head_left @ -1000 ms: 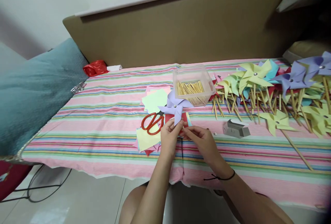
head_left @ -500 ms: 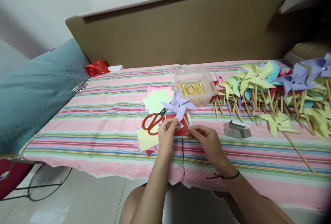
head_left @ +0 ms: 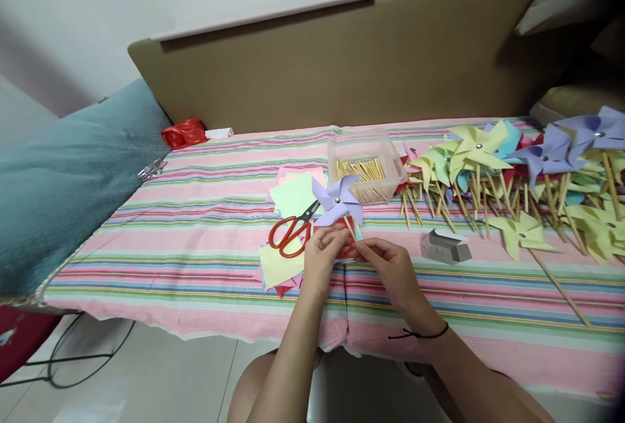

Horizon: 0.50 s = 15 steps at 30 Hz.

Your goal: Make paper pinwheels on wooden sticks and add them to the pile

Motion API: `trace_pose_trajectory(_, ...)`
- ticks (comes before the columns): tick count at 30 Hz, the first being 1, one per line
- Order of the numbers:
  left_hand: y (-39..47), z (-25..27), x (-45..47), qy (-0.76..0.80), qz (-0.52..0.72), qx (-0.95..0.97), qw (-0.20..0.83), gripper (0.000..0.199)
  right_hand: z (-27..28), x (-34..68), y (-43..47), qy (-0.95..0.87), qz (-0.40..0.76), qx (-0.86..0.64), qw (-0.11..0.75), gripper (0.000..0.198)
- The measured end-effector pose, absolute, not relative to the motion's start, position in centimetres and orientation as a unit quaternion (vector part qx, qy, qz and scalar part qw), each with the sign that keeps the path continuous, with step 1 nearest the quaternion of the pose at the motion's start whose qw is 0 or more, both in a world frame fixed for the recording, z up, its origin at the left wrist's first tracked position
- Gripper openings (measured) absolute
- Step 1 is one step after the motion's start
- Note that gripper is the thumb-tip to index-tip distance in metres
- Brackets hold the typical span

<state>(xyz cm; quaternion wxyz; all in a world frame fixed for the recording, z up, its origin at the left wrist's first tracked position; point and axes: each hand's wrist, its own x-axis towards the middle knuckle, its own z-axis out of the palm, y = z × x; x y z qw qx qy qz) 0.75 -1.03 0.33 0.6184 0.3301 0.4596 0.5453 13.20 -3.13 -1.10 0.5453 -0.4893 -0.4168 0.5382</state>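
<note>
Head view, watched from afar: I log the purple pinwheel [head_left: 336,202] just in front of the plastic box [head_left: 398,177], its face to the camera, which I judge leaves the stick [head_left: 349,224] reachable below. Right hand [head_left: 388,265]: thumb and finger pinched on the stick's lower end, presumably to steady it. Left hand [head_left: 326,250]: fingers curled together beside the stick; I cannot tell whether they clamp it. Scissors [head_left: 290,235] lie handles nearer the person, probably for easy reach.
</note>
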Motion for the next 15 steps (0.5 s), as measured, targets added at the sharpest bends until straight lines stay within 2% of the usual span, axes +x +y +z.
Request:
trace_pose_trajectory(7,-1.1,0.0,1.9,0.465,0.539,0.377,0.593,0.03,-1.0,13.2,-3.3,-0.436,0.53,-0.47,0.555,0.02)
trace_pose_trajectory(15,0.0,0.3,2.6,0.469,0.533,0.432,0.557,0.037,1.1,17.5,-3.1,-0.437,0.393,-0.502,0.634,0.019)
